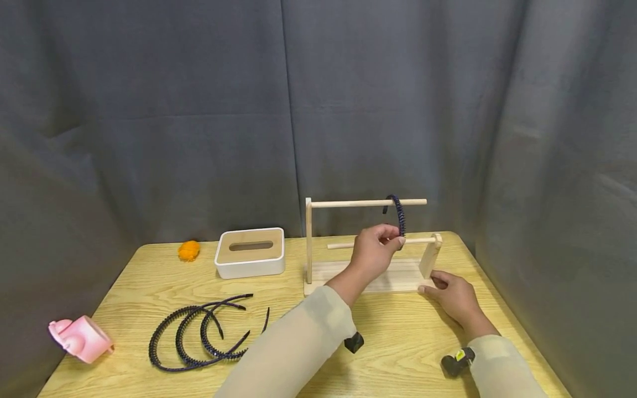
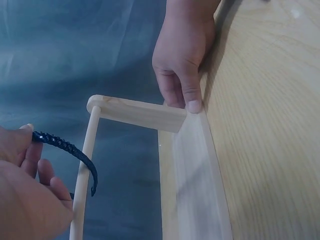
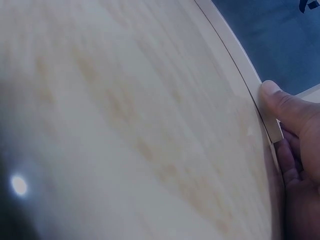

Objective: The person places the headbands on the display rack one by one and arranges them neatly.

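Observation:
My left hand (image 1: 374, 251) pinches a dark beaded headband (image 1: 401, 214) between thumb and fingers. The headband arches over the upper bar of a wooden rack (image 1: 368, 203), with one tip showing behind that bar. In the left wrist view, the headband (image 2: 62, 144) curves away from the left hand (image 2: 30, 192) close to a rod. My right hand (image 1: 454, 298) holds the right end of the rack's base, thumb at its front edge. The right wrist view shows that thumb and curled fingers of the right hand (image 3: 300, 135) at the base's corner. Part of the lower bar is behind the left hand.
Several similar headbands (image 1: 191, 309) lie overlapping at the table's front left, partly behind the left sleeve. A white tissue box (image 1: 251, 268) with a wooden lid stands left of the rack. An orange fluffy ball (image 1: 189, 250) and a pink object (image 1: 82, 338) are farther left.

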Demonstrator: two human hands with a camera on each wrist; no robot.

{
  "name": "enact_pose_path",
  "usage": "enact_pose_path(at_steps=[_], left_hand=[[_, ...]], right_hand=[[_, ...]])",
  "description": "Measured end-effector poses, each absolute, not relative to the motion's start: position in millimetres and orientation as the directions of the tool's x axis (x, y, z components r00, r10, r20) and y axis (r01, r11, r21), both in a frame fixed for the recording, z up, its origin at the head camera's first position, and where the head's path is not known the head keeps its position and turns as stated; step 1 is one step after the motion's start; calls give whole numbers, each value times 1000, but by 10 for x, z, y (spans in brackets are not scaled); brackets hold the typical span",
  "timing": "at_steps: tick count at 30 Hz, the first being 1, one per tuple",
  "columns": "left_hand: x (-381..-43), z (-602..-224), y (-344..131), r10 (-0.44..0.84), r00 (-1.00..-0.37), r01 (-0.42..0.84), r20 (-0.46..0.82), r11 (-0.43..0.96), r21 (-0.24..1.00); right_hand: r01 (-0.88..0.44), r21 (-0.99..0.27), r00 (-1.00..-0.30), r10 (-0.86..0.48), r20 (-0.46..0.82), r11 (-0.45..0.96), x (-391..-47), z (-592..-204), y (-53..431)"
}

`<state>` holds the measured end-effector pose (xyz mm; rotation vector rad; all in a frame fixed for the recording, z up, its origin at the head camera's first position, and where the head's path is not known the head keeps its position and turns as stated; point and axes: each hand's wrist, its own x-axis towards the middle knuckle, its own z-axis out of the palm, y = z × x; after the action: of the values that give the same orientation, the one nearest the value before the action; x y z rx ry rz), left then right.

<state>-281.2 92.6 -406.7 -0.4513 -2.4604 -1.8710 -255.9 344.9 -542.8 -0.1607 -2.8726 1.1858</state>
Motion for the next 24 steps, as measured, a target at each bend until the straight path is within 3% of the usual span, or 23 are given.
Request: enact_pose_path(at_steps=[24], left_hand=[[-2810,-4016,1017,228,-958,233,176,256,938]], right_hand=[[111,-708,-992,123,-34,697,-2553,-5377,3438]])
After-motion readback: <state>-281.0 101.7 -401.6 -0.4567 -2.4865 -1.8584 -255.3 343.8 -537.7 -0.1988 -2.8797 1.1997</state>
